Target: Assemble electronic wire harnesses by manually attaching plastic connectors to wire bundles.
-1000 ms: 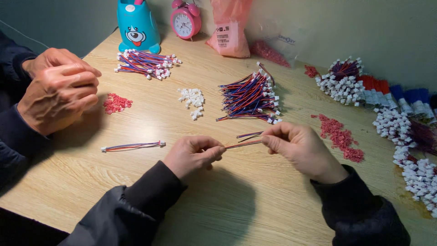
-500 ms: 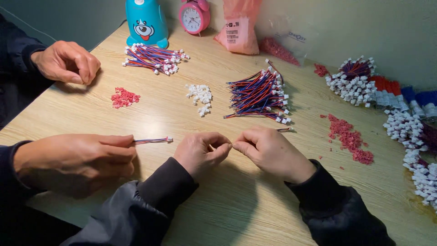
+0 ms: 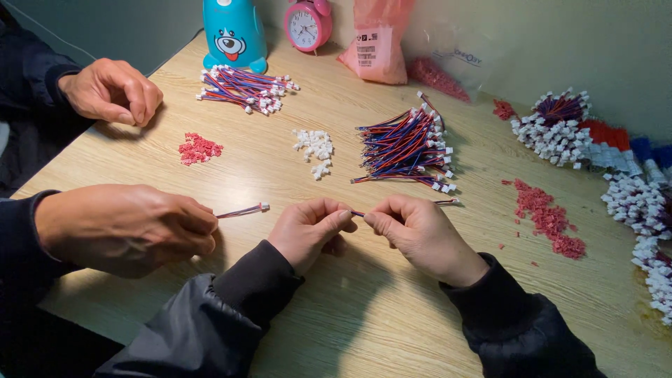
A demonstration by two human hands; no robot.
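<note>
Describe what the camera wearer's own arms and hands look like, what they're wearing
Both hands, the left hand and the right hand, are bare: no gloves, and no rings or watch show. Each arm wears a dark, slightly shiny jacket sleeve, with a snug black knit cuff at the wrist.

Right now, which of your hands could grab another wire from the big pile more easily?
Probably the right hand: the pile of red and blue wires lies just beyond it, while the left hand sits farther away.
</note>
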